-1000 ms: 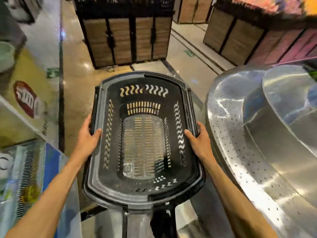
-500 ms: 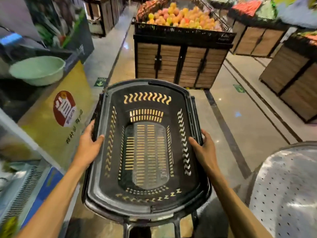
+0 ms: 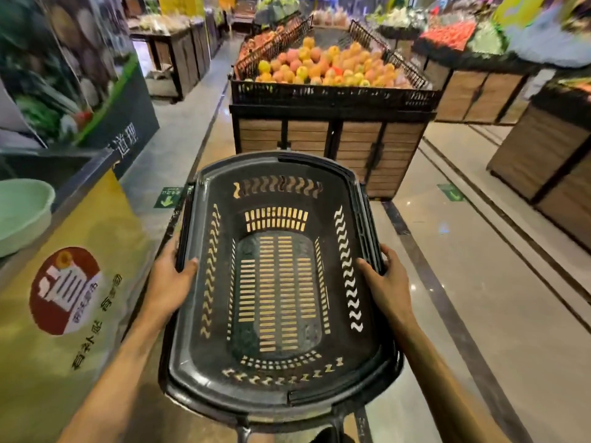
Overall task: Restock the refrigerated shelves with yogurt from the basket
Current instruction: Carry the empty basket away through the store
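Head view (the only one): the black plastic basket point(image 3: 371, 356) is held at the centre of the frame, in front of the body, long axis pointing away, approx. level. It is gripped by both hands at the middle of its long sides. The left hand point(image 3: 166, 282) is closed on the left rim, thumb hooked over the edge to the inside, fingers hidden outside. The right hand point(image 3: 388, 282) is closed on the right rim likewise, thumb inside, fingers curled round the outer edge. Both forearms are stretched fwd from the bottom corners. Floor colour is seen through the bottom slots. Ahead, a wooden display stand point(image 3: 332, 139) is piled w/ fruit point(image 3: 326, 68); at left a green basin point(image 3: 22, 212) is seen above a yellow panel point(image 3: 96, 225).
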